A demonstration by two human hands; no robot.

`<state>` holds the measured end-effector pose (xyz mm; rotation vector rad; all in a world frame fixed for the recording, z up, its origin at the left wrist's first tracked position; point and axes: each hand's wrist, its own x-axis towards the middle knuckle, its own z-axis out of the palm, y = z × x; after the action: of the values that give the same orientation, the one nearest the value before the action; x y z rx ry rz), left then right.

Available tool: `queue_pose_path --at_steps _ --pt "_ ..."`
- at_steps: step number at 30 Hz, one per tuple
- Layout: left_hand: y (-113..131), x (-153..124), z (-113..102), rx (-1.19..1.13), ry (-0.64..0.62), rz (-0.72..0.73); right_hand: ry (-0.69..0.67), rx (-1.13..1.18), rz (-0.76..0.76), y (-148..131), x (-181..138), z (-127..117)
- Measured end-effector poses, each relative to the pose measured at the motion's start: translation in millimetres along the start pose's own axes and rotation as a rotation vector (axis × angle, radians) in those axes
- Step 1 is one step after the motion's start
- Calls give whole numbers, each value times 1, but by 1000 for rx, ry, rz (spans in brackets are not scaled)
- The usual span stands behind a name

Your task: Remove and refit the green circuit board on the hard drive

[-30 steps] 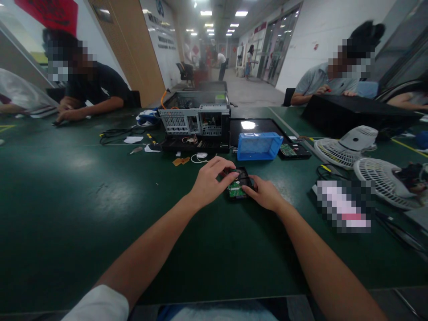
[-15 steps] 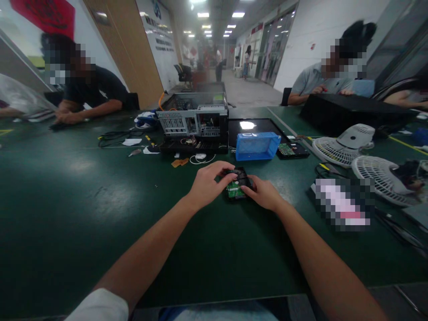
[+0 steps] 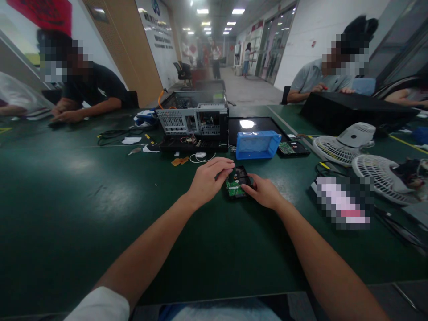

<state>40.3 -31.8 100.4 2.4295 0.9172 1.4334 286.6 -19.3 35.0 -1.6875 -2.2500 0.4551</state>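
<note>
A small black hard drive point(image 3: 238, 181) with a green circuit board facing up lies on the dark green table point(image 3: 83, 200) in front of me. My left hand point(image 3: 209, 179) rests at its left edge, fingers curled with the index and thumb reaching toward the drive's top. My right hand point(image 3: 262, 190) holds the drive's right side, fingers pressed against it. Both forearms stretch out from the bottom of the view.
Behind the drive stand an open computer case point(image 3: 194, 118), a blue plastic bin point(image 3: 257, 145), a black panel point(image 3: 254, 125) and another circuit board point(image 3: 292, 148). Two white fans point(image 3: 344, 145) lie at the right. Cables and scraps lie left. Other people sit at both sides.
My left fingers have lifted off the top of the drive and drawn back to its left edge, showing more of the green board. The right hand stays put.
</note>
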Motion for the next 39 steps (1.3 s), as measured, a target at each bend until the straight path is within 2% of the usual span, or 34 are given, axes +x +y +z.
queue_pose_path --at_steps 7,14,28,39 --pt "2 -1 3 -37 -22 -40 4 12 -19 1 0 0" --pt "2 -5 8 -177 9 -159 1 -6 -1 -1 0 0" --pt "3 -6 8 -201 20 -265 2 -16 0 0 0 -1" --pt "5 -2 0 -50 -74 -213 0 13 3 -1 0 -1"
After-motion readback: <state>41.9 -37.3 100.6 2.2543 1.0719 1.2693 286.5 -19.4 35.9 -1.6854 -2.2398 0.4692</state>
